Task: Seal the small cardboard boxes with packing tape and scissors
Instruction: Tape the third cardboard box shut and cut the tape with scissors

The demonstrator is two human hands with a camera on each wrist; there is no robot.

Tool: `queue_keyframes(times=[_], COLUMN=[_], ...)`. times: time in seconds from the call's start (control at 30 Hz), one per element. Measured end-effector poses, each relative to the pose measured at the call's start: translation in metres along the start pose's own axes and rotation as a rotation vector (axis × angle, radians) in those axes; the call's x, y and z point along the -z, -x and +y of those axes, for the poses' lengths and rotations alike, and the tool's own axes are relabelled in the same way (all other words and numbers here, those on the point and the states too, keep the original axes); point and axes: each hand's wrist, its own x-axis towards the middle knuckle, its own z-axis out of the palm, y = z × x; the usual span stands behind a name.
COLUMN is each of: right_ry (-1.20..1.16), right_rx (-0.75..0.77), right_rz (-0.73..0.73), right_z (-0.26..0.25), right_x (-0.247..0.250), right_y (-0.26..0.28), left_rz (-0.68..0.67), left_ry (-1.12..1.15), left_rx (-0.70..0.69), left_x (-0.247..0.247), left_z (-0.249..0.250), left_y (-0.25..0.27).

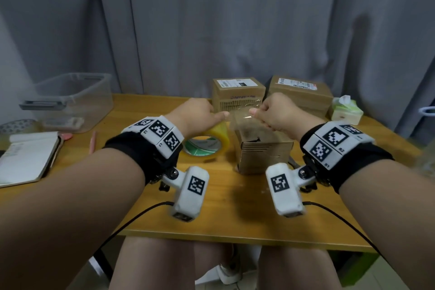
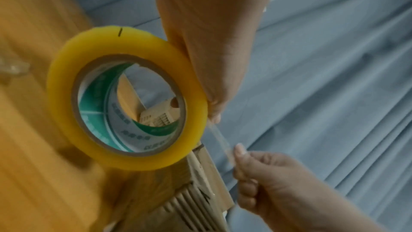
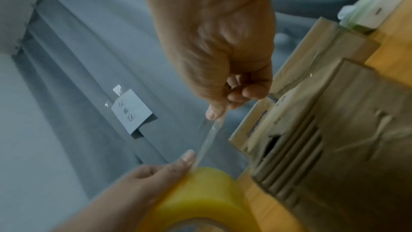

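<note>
A length of clear tape (image 2: pixel 219 135) is being drawn from the yellow packing tape roll (image 2: pixel 125 98), held above the worktop (image 1: pixel 235 207) just left of the nearest small cardboard box (image 1: pixel 263 148). For this step to be done well, the strip should be kept taut and flat between the two hands, so that it is not allowed to fold onto itself or twist. Enough should probably be pulled to span the box top and run down both sides before it is lowered along the flap seam. The roll is best kept steady while the free end is drawn away from it.

The roll is gripped by the left hand (image 1: pixel 200 113), its fingers curled round the outer face and the thumb laid along the edge where the strip leaves the roll. The free end of the strip is pinched by the right hand (image 1: pixel 275 110) between thumb and curled fingers; the remaining fingers are clenched into the palm. The strip is stretched between the two hands, above the near box, without visibly touching it.

Two more cardboard boxes (image 1: pixel 237 94), bearing labels, stand at the back of the worktop. No scissors can be made out with certainty.
</note>
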Motion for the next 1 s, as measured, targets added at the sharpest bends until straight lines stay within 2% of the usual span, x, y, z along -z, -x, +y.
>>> queue_keyframes(times=[0.1, 0.23, 0.53, 0.73, 0.83, 0.93, 1.0], right_ry=[0.124, 0.216, 0.231, 0.289, 0.261, 0.276, 0.322], right_rx=[-0.033, -0.059, -0.081, -0.094, -0.048, 0.081, 0.148], right_rz=[-0.001, -0.019, 0.000, -0.008, 0.080, 0.225, 0.129], right_z=[0.010, 0.024, 0.032, 0.044, 0.054, 0.049, 0.038], right_x=[0.000, -0.006, -0.005, -0.012, -0.009, -0.011, -0.022], right_y=[-0.001, -0.005, -0.013, -0.013, -0.006, 0.001, 0.002], left_rz=[-0.043, -0.127, -0.184, -0.248, -0.243, -0.234, -0.230], left_ry=[-0.050, -0.161, -0.143, -0.226, -0.232, -0.226, -0.233], left_rx=[-0.019, 0.031, 0.031, 0.008, -0.001, -0.015, -0.025], left_x=[-0.004, -0.012, -0.017, -0.022, -0.023, -0.028, -0.029], left_z=[0.009, 0.019, 0.032, 0.040, 0.041, 0.037, 0.037], left_y=[-0.001, -0.008, -0.023, -0.025, -0.025, -0.030, -0.031])
